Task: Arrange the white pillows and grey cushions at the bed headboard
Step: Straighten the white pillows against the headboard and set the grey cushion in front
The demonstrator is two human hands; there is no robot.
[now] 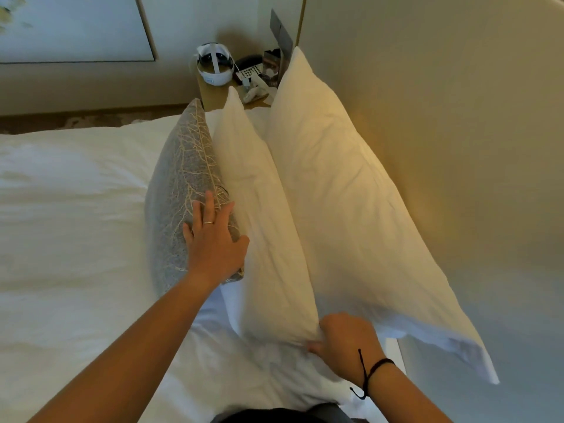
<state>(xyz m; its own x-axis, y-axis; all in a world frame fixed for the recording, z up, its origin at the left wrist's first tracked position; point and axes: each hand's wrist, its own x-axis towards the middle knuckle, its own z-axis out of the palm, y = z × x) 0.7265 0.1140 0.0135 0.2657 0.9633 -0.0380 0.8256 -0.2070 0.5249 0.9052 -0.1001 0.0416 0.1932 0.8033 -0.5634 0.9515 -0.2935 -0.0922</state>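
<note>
Bed [76,193], white duvet, is running left to right under the view; padded headboard [442,117] is standing along the right side.

Back pillow [351,209], the largest, is leaning against the headboard, long axis running from near right up toward the bedside surface [213,96]; its open flap end is hanging nearest the person. Front pillow [259,224], a little smaller, is standing on edge just in front, touching it along the lower part, same axis. Grey cushion [177,184], leaf stitching on its face, is standing on edge against the front pillow on the side away from the headboard, shorter than both pillows.

Count in view: white pillows two, grey cushions one. More may be lying out of frame; cannot tell.

Left hand [213,236] is lying with fingers spread and straight on the cushion's near upper edge, pressing rather than gripping — a wide grip, holding nothing. Right hand [345,340] is pinching the near bottom corner of the front pillow, fingers curled into the cloth.

Key relation, as judged: all three pieces are stacked rightward toward the headboard, so any squaring-up is likely a push to the right. Left hand is nearer the cushion, right hand nearer the pillows.

Small items: a white headset [215,67] and a phone [250,70] are sitting on the bedside surface.
</note>
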